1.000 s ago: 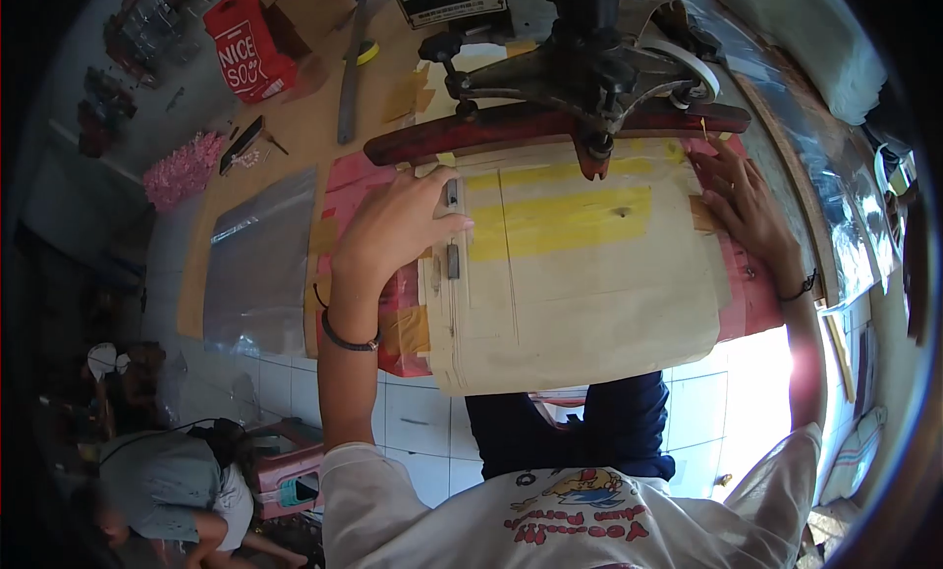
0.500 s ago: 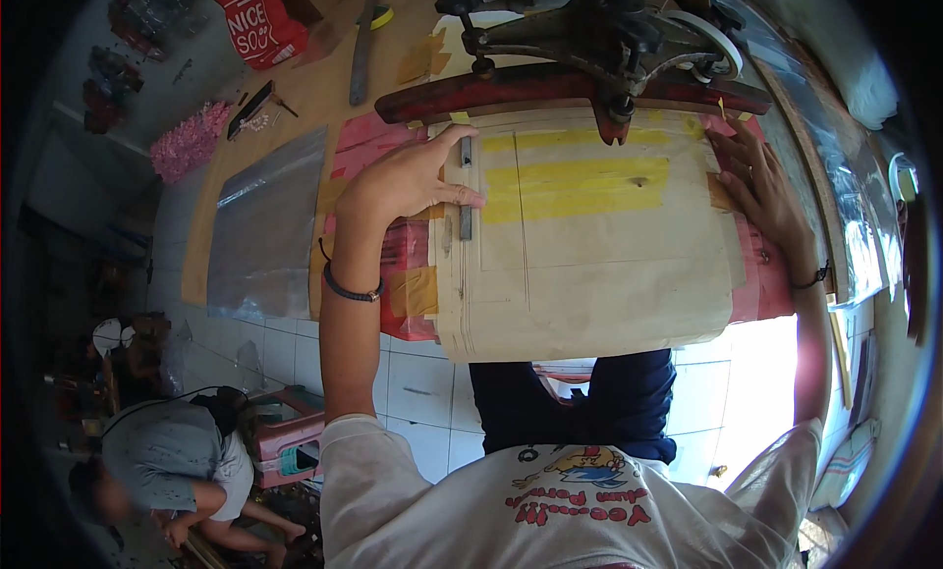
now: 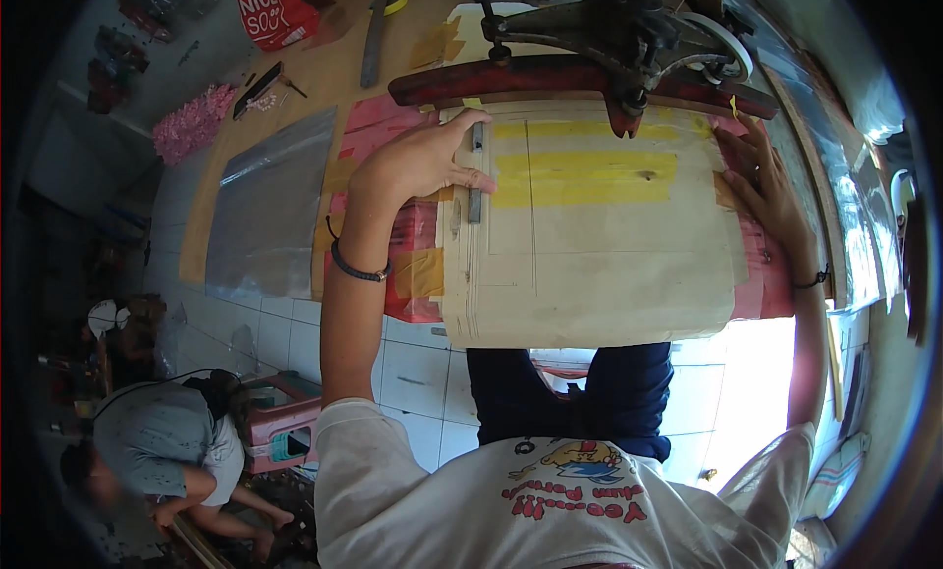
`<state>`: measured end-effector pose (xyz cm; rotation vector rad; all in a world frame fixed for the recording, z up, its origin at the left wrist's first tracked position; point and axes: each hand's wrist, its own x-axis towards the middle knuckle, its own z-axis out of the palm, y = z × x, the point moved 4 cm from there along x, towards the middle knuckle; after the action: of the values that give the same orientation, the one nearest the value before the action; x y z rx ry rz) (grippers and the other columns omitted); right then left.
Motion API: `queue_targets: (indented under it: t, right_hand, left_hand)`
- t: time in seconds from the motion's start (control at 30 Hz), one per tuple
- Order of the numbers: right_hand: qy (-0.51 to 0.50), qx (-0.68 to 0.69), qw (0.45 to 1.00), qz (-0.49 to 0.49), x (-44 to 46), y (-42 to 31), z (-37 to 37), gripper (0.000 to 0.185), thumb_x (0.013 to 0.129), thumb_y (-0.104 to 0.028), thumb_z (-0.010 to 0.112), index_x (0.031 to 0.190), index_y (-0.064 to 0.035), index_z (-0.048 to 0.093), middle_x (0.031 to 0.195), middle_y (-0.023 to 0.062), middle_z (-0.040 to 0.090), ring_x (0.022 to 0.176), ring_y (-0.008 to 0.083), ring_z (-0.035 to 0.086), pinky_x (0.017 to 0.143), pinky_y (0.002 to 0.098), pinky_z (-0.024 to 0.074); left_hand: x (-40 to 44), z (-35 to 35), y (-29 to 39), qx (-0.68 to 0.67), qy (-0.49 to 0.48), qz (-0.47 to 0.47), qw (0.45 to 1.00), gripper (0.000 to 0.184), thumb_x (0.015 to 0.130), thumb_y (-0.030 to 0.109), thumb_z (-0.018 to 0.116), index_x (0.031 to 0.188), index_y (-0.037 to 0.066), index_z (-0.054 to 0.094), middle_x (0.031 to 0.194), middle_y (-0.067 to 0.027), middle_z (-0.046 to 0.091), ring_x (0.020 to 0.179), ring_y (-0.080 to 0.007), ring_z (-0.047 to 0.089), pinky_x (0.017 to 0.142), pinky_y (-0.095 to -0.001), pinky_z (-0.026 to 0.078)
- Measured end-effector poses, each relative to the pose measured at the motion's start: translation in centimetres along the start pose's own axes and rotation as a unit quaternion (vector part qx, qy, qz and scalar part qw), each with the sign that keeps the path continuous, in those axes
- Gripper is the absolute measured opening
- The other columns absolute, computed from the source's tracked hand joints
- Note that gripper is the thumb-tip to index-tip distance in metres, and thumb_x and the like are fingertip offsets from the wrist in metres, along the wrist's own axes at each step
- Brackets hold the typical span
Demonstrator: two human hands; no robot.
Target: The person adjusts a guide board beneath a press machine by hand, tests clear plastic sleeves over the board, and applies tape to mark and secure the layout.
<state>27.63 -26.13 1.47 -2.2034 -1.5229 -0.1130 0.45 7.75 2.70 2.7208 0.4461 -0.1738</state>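
Note:
A cream paper sheet with ruled lines and yellow tape strips lies before me over pink-red sheeting. My left hand rests at its left side, thumb and forefinger spread beside a narrow grey metal strip. The thumb tip touches the strip, and the forefinger reaches its upper end. My right hand lies on the sheet's right edge, fingers apart over brown tape and pink sheeting. Just beyond both hands stretches a red bar under a dark cast-metal frame.
Clear plastic sheets lie to the left, near a long flat blade-like tool, a red bag and a pink fluffy bundle. A co-worker bends low beside a pink stool. Tiled floor shows below.
The view has shifted slightly, so the table and sheet appear a little higher and the bar further right. Both hands keep their places on the sheet.

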Motion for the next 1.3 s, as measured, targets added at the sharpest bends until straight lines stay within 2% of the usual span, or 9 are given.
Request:
queue_targets:
  t: [0.2, 0.3, 0.53, 0.67, 0.77, 0.87, 0.97, 1.07, 1.3]
  right_hand:
    - [0.004, -0.004, 1.0, -0.01, 0.0, 0.2, 0.0, 0.072, 0.094, -0.016, 0.063, 0.154, -0.0043, 0.024, 0.143, 0.0146, 0.055, 0.135, 0.0331, 0.046, 0.115, 0.0431, 0.0302]
    - [0.018, 0.002, 1.0, -0.008, 0.0, -0.3, -0.1, 0.071, 0.095, -0.027, 0.063, 0.152, -0.0077, 0.027, 0.139, 0.0156, 0.058, 0.136, 0.0328, 0.044, 0.116, 0.0445, 0.0274]
    - [0.019, -0.016, 1.0, -0.019, -0.1, -0.8, -0.5, 0.068, 0.095, -0.024, 0.063, 0.151, -0.0076, 0.029, 0.136, 0.0163, 0.06, 0.134, 0.0345, 0.046, 0.114, 0.0442, 0.0318]
    - [-0.014, 0.009, 1.0, 0.014, -0.2, -1.2, -0.8, 0.072, 0.094, -0.018, 0.064, 0.153, -0.005, 0.026, 0.142, 0.0146, 0.055, 0.138, 0.0351, 0.043, 0.115, 0.044, 0.0316]
    - [-0.019, 0.006, 1.0, 0.012, -0.2, -1.3, -0.8, 0.074, 0.093, -0.017, 0.065, 0.153, -0.0053, 0.024, 0.143, 0.0171, 0.053, 0.139, 0.0353, 0.041, 0.115, 0.0435, 0.0326]
    - [-0.032, 0.074, 0.996, 0.027, 0.2, -1.1, -0.6, 0.073, 0.094, -0.017, 0.063, 0.154, -0.0047, 0.022, 0.145, 0.0183, 0.051, 0.142, 0.0352, 0.038, 0.115, 0.0429, 0.0324]
    - [-0.033, 0.073, 0.997, 0.015, 0.4, -0.6, -0.3, 0.073, 0.096, -0.018, 0.06, 0.154, -0.0047, 0.02, 0.147, 0.0186, 0.049, 0.144, 0.035, 0.036, 0.117, 0.0424, 0.0298]
    - [-0.051, 0.051, 0.997, 0.0, 0.6, -1.2, -0.3, 0.072, 0.096, -0.022, 0.059, 0.154, -0.0043, 0.019, 0.15, 0.0183, 0.046, 0.144, 0.0356, 0.035, 0.118, 0.043, 0.0272]
    - [-0.067, 0.01, 0.998, -0.016, 0.8, -0.9, 0.2, 0.075, 0.096, -0.028, 0.06, 0.153, -0.0035, 0.017, 0.153, 0.0166, 0.042, 0.146, 0.0351, 0.031, 0.119, 0.0431, 0.0239]
  left_hand:
    - [-0.3, -0.7, 0.8, -0.004, -0.028, -0.04, 0.999, 0.089, 0.075, 0.044, 0.082, 0.146, 0.017, 0.035, 0.124, -0.027, 0.057, 0.112, -0.0386, 0.058, 0.093, -0.043, 0.047]
    - [0.1, -0.2, 0.0, -0.011, -0.006, -0.018, 1.0, 0.093, 0.071, 0.048, 0.084, 0.146, 0.017, 0.037, 0.12, -0.0267, 0.062, 0.115, -0.0381, 0.06, 0.094, -0.0441, 0.048]
    - [-0.3, -0.8, 0.9, -0.007, -0.033, -0.032, 0.999, 0.089, 0.076, 0.045, 0.082, 0.146, 0.017, 0.036, 0.123, -0.0256, 0.059, 0.113, -0.0398, 0.059, 0.094, -0.042, 0.047]
    - [-0.4, -0.8, 1.0, -0.024, -0.053, -0.052, 0.997, 0.09, 0.076, 0.045, 0.082, 0.148, 0.016, 0.035, 0.121, -0.0262, 0.061, 0.112, -0.0398, 0.06, 0.093, -0.0421, 0.047]
    - [-0.2, -0.3, 0.2, -0.024, -0.028, -0.02, 0.999, 0.095, 0.075, 0.048, 0.081, 0.15, 0.018, 0.033, 0.123, -0.0273, 0.061, 0.113, -0.0399, 0.061, 0.093, -0.0426, 0.047]
    - [-0.1, 0.0, -0.1, 0.014, 0.026, 0.019, 0.999, 0.103, 0.072, 0.055, 0.08, 0.152, 0.013, 0.032, 0.113, -0.0276, 0.066, 0.104, -0.0392, 0.065, 0.085, -0.0457, 0.05]
    - [0.0, -0.8, 1.1, 0.018, -0.023, -0.07, 0.997, 0.098, 0.077, 0.062, 0.073, 0.153, 0.017, 0.032, 0.118, -0.0289, 0.064, 0.107, -0.0414, 0.063, 0.088, -0.0459, 0.049]
    - [0.2, -0.2, 0.8, 0.073, 0.053, -0.031, 0.995, 0.103, 0.075, 0.069, 0.07, 0.151, 0.01, 0.036, 0.083, -0.0265, 0.067, 0.081, -0.0387, 0.069, 0.073, -0.0454, 0.053]
    - [0.7, -0.2, 1.4, 0.106, 0.081, -0.057, 0.989, 0.095, 0.076, 0.071, 0.065, 0.145, 0.008, 0.047, 0.076, -0.023, 0.066, 0.077, -0.0376, 0.068, 0.072, -0.0471, 0.055]
